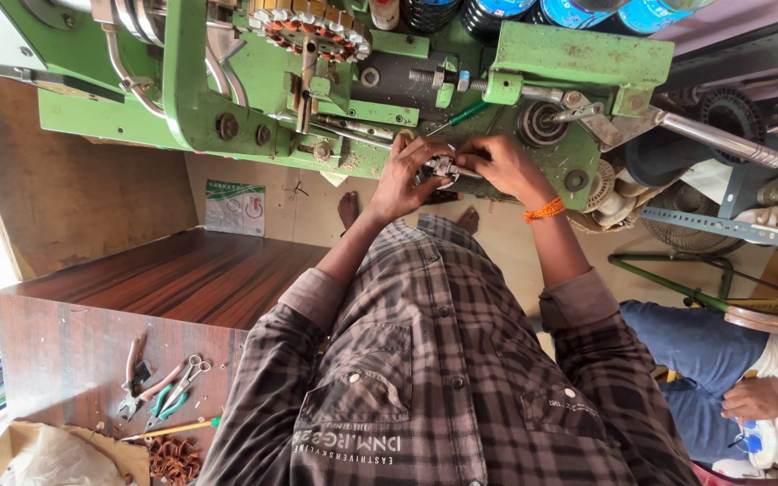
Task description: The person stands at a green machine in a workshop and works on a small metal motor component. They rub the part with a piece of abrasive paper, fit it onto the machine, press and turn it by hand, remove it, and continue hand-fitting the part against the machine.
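Note:
Both my hands meet at a small metal part point(444, 166) on the front edge of a large green machine point(254, 81). My left hand point(404, 177) grips the part from the left with curled fingers. From the right, my right hand point(500, 165) pinches the same part; an orange thread band point(544, 211) circles its wrist. A green-handled screwdriver point(461, 114) lies on the machine just above my hands. My checked shirt fills the bottom of the view, and my bare feet point(349, 208) show on the floor below my hands.
A brown wooden table point(164, 279) stands at the left, with pliers, scissors point(186, 373), cutters, a yellow screwdriver and copper coils point(173, 459) near its front. A steel lever point(722, 139) juts out at the right. Another person in blue trousers point(695, 346) sits at the lower right.

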`<state>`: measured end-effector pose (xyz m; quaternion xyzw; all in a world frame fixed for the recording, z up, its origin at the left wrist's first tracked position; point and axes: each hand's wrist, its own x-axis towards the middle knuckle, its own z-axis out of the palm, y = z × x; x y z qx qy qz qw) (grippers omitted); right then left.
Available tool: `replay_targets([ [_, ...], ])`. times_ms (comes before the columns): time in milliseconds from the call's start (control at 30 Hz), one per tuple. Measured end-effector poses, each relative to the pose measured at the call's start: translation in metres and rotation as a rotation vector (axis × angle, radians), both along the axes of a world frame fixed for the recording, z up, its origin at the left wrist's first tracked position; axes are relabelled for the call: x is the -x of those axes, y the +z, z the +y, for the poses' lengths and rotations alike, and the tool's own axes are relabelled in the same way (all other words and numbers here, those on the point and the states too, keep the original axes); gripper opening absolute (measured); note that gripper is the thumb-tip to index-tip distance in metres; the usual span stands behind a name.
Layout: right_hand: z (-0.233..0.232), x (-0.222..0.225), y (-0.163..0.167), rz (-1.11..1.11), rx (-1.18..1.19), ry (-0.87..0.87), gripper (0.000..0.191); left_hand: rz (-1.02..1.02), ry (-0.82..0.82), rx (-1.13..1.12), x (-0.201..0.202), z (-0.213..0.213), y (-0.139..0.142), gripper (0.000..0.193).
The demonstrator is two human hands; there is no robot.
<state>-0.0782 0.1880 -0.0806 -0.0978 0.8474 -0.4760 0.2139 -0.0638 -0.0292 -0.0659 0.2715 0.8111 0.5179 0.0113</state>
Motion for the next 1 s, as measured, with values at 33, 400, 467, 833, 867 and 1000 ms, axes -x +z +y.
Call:
replay_targets([
  [33,0.0014,0.0008,-0.0004,0.003,0.033,0.033,0.02,-0.004,-0.002,0.002,0.0001,0.0,-0.0004,0.044],
  [400,-0.0014,-0.0006,0.0016,-0.058,-0.068,-0.076,0.019,0.022,-0.015,-0.007,-0.0005,0.0004,-0.0008,0.047],
  [467,-0.0021,-0.0032,0.0026,-0.096,-0.065,-0.133,0.021,0.026,-0.016,-0.007,-0.0003,0.0006,-0.0014,0.047],
  [833,0.0027,0.003,-0.0014,-0.088,-0.11,-0.047,0.018,-0.007,0.0,0.01,-0.0013,0.0019,-0.0048,0.043],
  [867,0.0018,0.003,-0.0016,-0.077,-0.105,-0.046,0.018,-0.002,0.003,0.011,-0.001,0.0019,-0.0051,0.044],
  [1000,-0.0024,-0.0006,-0.003,-0.043,-0.108,-0.035,0.018,-0.016,0.007,0.017,0.0,0.0011,-0.0069,0.045],
])
